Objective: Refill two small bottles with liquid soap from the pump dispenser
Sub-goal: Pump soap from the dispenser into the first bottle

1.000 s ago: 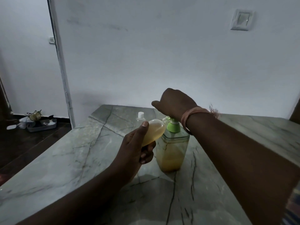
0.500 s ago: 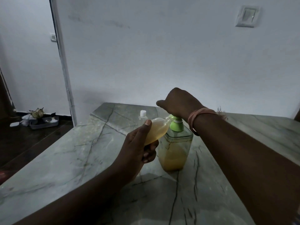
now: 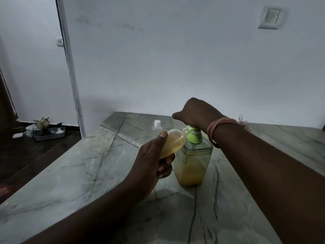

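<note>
So we're tilting the small bottle in our curled left hand toward 2 o'clock so its mouth meets the spout, while our right hand is pressing down the pump dispenser, fingers hidden.

pump dispenser on table, held bottle at its left, capped bottle behind

Pump dispenser stood mid-desk, capped small bottle just behind it to the left, wall close behind the desk, both forearms crossed the near part, bare marble lay at far left and right
</note>
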Available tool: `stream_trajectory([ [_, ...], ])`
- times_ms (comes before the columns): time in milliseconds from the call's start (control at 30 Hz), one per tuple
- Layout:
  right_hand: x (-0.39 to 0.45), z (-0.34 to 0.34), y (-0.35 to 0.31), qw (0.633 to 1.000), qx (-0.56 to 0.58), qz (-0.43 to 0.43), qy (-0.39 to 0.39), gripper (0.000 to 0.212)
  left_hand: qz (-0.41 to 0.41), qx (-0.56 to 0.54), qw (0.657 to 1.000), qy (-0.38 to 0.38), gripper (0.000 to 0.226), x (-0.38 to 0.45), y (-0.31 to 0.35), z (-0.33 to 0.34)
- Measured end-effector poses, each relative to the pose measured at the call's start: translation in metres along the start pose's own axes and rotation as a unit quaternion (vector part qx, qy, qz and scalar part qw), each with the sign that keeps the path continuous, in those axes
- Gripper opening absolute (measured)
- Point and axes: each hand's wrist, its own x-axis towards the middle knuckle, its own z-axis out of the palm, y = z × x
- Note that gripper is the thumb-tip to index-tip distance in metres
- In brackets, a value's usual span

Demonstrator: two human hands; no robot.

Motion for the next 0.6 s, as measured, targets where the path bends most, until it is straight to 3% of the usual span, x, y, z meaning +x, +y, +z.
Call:
stream_trajectory([
  [267,-0.003,-0.006,-0.005,0.999,-0.033,-0.006,-0.034,0.037,-0.003,-0.01,1.0,0.009,0.045,-0.003,0.0,0.002],
  [367,-0.001,-0.014,-0.007,0.998,-0.052,-0.021,-0.012,0.036,0.001,-0.012,1.0,-0.004,0.045,0.0,0.001,0.003],
  [467,0.0,-0.004,-0.003,1.0,-0.016,-0.003,0.015,0.036,-0.007,-0.013,1.0,-0.005,0.041,0.002,-0.001,0.002],
  [600,-0.002,0.0,0.0,1.0,0.0,0.014,-0.006,0.038,-0.011,-0.019,1.0,-0.003,0.039,0.001,-0.002,0.0],
])
